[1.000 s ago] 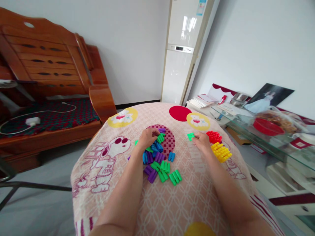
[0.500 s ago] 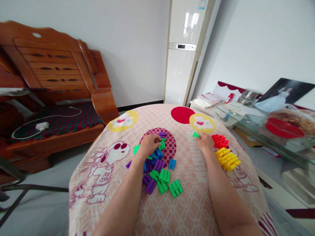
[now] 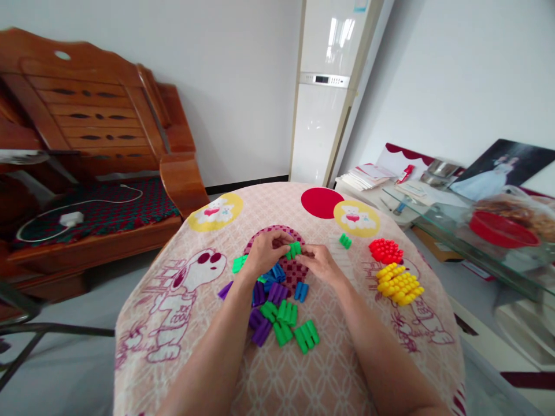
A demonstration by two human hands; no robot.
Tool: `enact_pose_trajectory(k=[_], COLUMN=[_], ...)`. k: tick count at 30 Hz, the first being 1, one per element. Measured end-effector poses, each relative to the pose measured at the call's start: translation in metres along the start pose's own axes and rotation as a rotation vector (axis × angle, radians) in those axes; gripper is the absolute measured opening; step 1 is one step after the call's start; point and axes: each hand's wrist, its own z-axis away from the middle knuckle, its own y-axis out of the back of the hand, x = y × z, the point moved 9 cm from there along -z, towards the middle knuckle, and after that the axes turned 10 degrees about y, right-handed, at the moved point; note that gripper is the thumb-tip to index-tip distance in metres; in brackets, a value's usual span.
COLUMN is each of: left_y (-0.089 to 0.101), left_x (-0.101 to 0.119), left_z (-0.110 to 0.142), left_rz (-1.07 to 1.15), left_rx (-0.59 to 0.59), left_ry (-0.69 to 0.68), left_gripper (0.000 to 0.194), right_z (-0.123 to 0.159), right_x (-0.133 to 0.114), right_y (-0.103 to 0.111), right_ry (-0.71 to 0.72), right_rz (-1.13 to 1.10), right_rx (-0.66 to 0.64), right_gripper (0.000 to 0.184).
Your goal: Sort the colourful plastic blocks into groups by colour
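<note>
Over the pile's far end, my left hand (image 3: 269, 252) pinches a green plastic block (image 3: 293, 250) made of joined tubes. My right hand (image 3: 319, 261) has its fingertips on the right side of that same block. Below and around my left hand lie loose blocks: blue ones (image 3: 274, 276), purple ones (image 3: 278, 293) and green ones (image 3: 287, 312). One small blue block (image 3: 301, 291) rests apart, right of the pile. Farther right, a single green block (image 3: 345, 241) sits alone, with a red group (image 3: 385, 251) and a yellow group (image 3: 399, 283) beyond it. My left wrist hides part of the pile.
A patterned cloth covers the round table (image 3: 303, 381). To the right, a glass-topped stand (image 3: 451, 222) holds papers, a red basin (image 3: 503, 228) and a photo. A wooden bench (image 3: 95, 127) stands at left, and a tall white cabinet unit (image 3: 321, 127) at the back.
My right hand has let go of a green block beside the red group and moved left to meet my left hand. Both now touch one green block.
</note>
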Motion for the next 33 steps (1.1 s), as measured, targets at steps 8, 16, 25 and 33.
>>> enact_pose_trajectory(k=[8,16,25,33], left_y=[-0.017,-0.001,0.024,0.053], left_x=[-0.005,-0.014,-0.016,-0.024], left_z=[0.0,-0.004,-0.001,0.002], left_rz=[-0.012,-0.139,-0.106,-0.111], left_rx=[-0.069,0.032,0.106,0.227], left_ry=[0.024,0.059,0.093,0.145], left_gripper=[0.032,0.03,0.031,0.031], right_z=[0.003,0.02,0.019,0.022], right_x=[0.02,0.024,0.031,0.029], right_y=[0.035,0.127,0.118,0.122], right_ry=[-0.128,-0.172,-0.195,-0.13], right_rz=[-0.171,0.81,1.028,1.056], right_rx=[0.236,0.403,0.279,0.33], right_gripper=[0.031,0.013,0.008,0.012])
